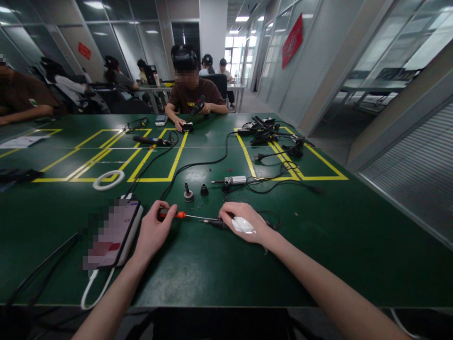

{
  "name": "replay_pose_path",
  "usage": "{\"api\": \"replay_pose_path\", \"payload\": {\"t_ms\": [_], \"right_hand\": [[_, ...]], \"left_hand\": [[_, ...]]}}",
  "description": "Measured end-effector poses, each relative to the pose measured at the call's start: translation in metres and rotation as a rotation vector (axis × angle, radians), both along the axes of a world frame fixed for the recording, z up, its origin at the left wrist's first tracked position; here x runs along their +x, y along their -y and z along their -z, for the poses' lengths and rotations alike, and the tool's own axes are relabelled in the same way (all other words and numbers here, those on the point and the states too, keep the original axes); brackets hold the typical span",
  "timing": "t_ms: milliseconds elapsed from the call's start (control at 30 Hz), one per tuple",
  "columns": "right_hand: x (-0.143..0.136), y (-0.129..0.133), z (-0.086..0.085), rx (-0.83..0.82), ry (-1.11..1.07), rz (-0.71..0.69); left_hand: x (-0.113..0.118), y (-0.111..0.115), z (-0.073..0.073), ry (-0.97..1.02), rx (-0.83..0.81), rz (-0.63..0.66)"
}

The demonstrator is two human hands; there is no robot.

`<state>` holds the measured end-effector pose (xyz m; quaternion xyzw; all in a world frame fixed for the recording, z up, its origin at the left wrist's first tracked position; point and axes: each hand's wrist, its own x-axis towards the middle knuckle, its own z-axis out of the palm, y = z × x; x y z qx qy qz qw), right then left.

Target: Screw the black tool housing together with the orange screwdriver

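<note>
In the head view, my left hand is closed round the red and black handle of a screwdriver. Its thin metal shaft points right, and its end meets the fingers of my right hand. That hand, with a white patch on its back, is curled over a black pen-shaped tool with a narrow metal tip pointing left. My palm hides most of the tool. Just beyond my hands are a metal nozzle-like part, a black collar and a silver cylindrical part with wires attached.
A phone on a white power bank lies by my left forearm. A roll of white tape is beyond it. Black corded tools are heaped at the back right. Across the green table, a person holds a black tool.
</note>
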<state>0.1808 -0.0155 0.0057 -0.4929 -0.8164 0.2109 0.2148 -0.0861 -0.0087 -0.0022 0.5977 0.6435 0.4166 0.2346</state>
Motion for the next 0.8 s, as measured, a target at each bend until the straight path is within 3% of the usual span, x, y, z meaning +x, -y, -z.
{"api": "replay_pose_path", "payload": {"t_ms": [233,467,800], "right_hand": [[0.0009,0.0001,-0.0023,-0.014,-0.009,-0.012],[0.0016,-0.0002,-0.0017,-0.015,-0.01,-0.016],[0.0017,-0.001,0.0012,-0.003,-0.005,-0.016]], "left_hand": [[-0.0003,0.002,-0.002,0.146,-0.044,0.1],[0.0009,0.0012,-0.0036,0.287,-0.05,0.072],[0.0005,-0.0007,-0.0035,0.231,-0.055,0.054]]}}
